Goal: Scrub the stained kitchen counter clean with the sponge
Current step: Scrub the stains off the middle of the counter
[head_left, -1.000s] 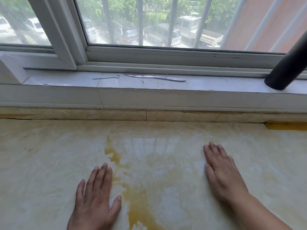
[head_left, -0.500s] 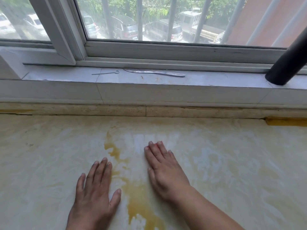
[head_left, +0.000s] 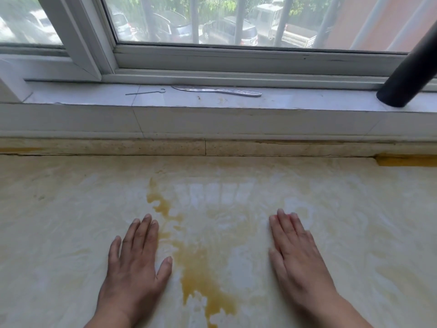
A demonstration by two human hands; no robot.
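Both hands flat, fingers spread, empty: left hand [head_left: 134, 268], right hand [head_left: 298, 259] flanking stain [head_left: 201, 263]; knife [head_left: 217, 91] on sill [head_left: 295, 100].

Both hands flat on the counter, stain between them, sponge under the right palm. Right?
Not quite. The head view shows no sponge: the right hand is bare and flat on the counter, like the left hand, with the stain between them.

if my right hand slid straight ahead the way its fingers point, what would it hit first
Probably nothing on the counter itself: the right hand lies flat, its fingers aimed toward the window and slightly left. That path looks bare until the raised beige strip below the windowsill.
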